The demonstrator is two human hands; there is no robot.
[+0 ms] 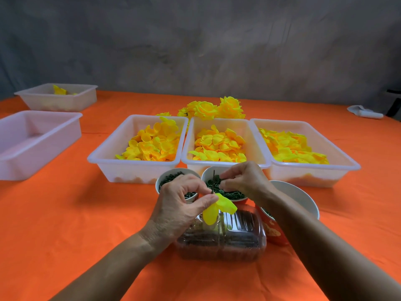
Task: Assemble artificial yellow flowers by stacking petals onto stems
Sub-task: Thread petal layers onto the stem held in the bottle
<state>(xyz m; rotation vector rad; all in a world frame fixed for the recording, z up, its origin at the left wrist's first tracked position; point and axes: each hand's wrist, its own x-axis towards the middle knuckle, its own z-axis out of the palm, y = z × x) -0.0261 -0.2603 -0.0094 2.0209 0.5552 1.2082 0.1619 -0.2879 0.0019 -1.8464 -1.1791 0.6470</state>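
Note:
My left hand [180, 205] pinches a thin dark stem [213, 180] that points up, with a yellow petal piece [218, 208] hanging below the fingers. My right hand [243, 181] is over a cup of small green pieces [233, 194], its fingertips pinching one of them beside the stem. Three white trays hold loose yellow petals: left [102, 158], middle [253, 135], right [347, 161]. Finished yellow flowers [214, 108] lie behind the trays.
A second cup of green pieces [173, 177] stands by my left hand. A clear plastic box of dark stems [227, 240], a red cup [273, 229] and a white bowl [299, 196] sit close. Two white trays [39, 135] [58, 96] stand at far left on the orange cloth [65, 213].

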